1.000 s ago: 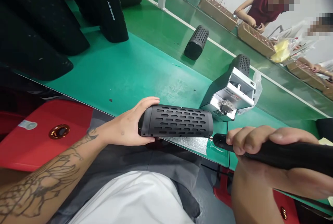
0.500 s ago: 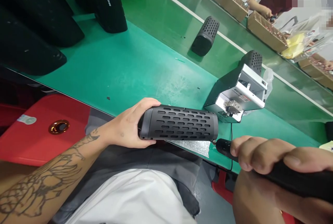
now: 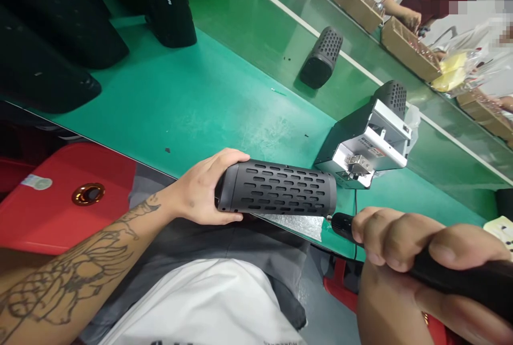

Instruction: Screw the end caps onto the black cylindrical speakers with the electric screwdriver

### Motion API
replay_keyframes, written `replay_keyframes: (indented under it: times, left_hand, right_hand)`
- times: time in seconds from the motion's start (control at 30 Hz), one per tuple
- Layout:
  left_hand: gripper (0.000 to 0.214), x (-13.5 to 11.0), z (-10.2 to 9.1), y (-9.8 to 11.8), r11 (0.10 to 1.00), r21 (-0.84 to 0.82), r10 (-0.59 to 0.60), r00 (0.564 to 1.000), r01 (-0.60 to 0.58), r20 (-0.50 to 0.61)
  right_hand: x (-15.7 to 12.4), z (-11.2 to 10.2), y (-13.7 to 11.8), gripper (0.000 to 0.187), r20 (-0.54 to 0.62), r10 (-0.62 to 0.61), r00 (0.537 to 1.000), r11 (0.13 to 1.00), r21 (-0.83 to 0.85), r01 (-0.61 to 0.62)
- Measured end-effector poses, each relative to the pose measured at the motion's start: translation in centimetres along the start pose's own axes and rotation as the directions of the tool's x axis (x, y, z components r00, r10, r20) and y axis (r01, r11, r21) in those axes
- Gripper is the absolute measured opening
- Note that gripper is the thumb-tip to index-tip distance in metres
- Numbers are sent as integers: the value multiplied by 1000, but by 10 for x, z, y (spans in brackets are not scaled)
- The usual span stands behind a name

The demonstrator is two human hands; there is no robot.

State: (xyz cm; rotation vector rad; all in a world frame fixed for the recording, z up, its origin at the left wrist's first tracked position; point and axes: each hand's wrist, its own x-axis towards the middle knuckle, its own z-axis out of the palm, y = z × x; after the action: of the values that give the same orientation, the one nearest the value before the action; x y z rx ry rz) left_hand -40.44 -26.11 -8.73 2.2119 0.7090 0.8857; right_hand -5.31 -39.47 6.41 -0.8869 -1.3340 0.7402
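Observation:
A black slotted housing (image 3: 280, 189) lies on its side at the near edge of the green table, its long slots facing up. My left hand (image 3: 210, 187) is wrapped round its left end, thumb on the far side and fingers beneath. In my right hand (image 3: 412, 238) is a black electric screwdriver (image 3: 452, 273), gripped along its body. The screwdriver's tip meets the lower right corner of the housing; whether a screw sits there is too small to tell. Just beyond the housing stands a silver and black screw feeder (image 3: 364, 144).
Similar slotted housings (image 3: 321, 57) (image 3: 391, 96) stand farther back. Tall black casings (image 3: 170, 8) crowd the left of the table (image 3: 208, 94). A red stool (image 3: 72, 201) is below on the left. Across the way, a person's hand (image 3: 412, 19) works over cardboard boxes (image 3: 411, 48).
Both hands keep their grip, and the screwdriver tip stays at the same corner of the housing. The view has shifted slightly.

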Motion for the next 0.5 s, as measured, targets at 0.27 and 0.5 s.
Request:
replay_keyframes:
  times: [0.27, 0.5]
  left_hand:
    - [112, 2, -2, -3, 999, 44, 17, 1000, -18, 15]
    - [106, 1, 2, -1, 995, -2, 100, 995, -100, -11]
  right_hand:
    - [-4, 0, 18, 40, 75, -40, 996, 998, 60, 35]
    - [47, -37, 8, 65, -277, -61, 959, 991, -135, 24]
